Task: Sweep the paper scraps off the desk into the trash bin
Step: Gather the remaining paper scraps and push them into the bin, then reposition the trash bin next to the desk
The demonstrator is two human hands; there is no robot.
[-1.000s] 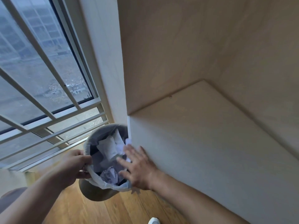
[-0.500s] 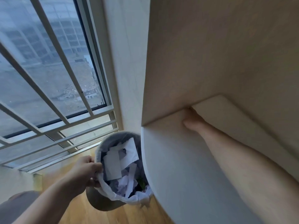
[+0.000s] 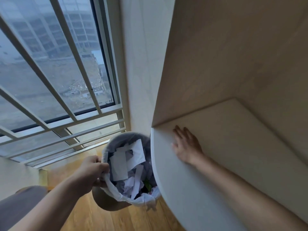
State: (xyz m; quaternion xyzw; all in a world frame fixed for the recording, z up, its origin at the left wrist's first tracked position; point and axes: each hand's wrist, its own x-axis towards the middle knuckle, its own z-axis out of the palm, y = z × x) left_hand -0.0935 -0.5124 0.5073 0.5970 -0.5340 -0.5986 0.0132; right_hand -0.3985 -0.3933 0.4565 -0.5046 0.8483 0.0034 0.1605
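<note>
Left hand (image 3: 93, 170): closed on the trash bin (image 3: 116, 194) rim, held against the desk (image 3: 191, 189) edge.
Right hand (image 3: 186, 147): flat, open, empty — best swept binward, palm kept low.

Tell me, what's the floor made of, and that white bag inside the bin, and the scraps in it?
The floor looks like wood or wood-look planks: warm brown, faint grain, slight shine. The bag seems thin plastic film: it crinkles and folds over the bin rim, slightly see-through. The scraps look like plain paper: flat, matte white, with torn straight edges.
</note>
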